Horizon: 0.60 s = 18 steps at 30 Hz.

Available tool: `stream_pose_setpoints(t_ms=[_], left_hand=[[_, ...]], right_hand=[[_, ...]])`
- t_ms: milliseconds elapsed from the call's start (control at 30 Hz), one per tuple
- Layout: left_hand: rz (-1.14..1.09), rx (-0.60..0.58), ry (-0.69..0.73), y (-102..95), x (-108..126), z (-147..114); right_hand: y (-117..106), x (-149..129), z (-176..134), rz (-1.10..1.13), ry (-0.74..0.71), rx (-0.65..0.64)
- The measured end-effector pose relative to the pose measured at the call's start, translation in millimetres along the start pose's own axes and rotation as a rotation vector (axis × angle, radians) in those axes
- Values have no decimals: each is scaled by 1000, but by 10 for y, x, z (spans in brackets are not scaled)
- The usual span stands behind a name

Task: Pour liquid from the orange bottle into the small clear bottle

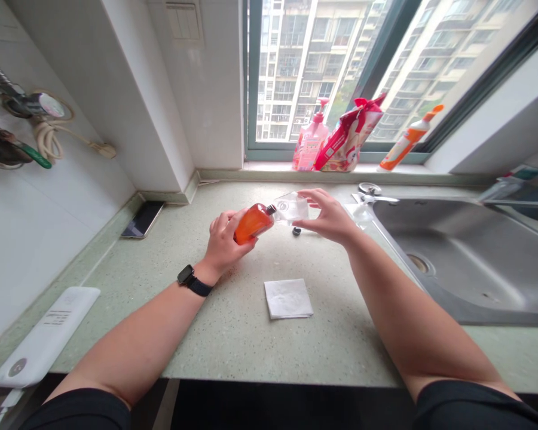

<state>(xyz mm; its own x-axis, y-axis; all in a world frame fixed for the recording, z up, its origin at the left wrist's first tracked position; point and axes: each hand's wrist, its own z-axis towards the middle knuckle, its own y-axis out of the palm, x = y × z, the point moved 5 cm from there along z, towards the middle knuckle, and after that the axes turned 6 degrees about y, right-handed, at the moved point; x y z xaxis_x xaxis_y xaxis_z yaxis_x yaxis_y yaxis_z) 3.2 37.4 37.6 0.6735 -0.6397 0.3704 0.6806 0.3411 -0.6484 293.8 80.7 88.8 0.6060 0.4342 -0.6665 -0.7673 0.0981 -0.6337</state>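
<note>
My left hand (pixel 226 239) is wrapped round an amber-orange bottle (pixel 253 223). The bottle is tilted, its dark neck pointing up and to the right. My right hand (pixel 325 216) grips a clear container (pixel 291 207), thumb below and fingers above. The container lies on its side in the air, its left end at the bottle's neck; whether the two touch I cannot tell. A small black cap (pixel 296 231) rests on the counter just under the container. Closer to me lies a folded white paper towel (pixel 289 298).
A steel sink (pixel 475 257) with a faucet (pixel 376 197) is set into the counter at right. On the windowsill stand a pink pump bottle (pixel 311 143), a red bag (pixel 352 137) and an orange-white bottle (pixel 407 143). At left lie a phone (pixel 142 219) and a white power bank (pixel 47 334).
</note>
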Motion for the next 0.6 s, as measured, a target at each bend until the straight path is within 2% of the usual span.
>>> stream_pose_setpoints(t_ms=[600], left_hand=[[-13,-59,19,7,49,-3]], right_hand=[[-104,-210,-36,-228,-60,-40]])
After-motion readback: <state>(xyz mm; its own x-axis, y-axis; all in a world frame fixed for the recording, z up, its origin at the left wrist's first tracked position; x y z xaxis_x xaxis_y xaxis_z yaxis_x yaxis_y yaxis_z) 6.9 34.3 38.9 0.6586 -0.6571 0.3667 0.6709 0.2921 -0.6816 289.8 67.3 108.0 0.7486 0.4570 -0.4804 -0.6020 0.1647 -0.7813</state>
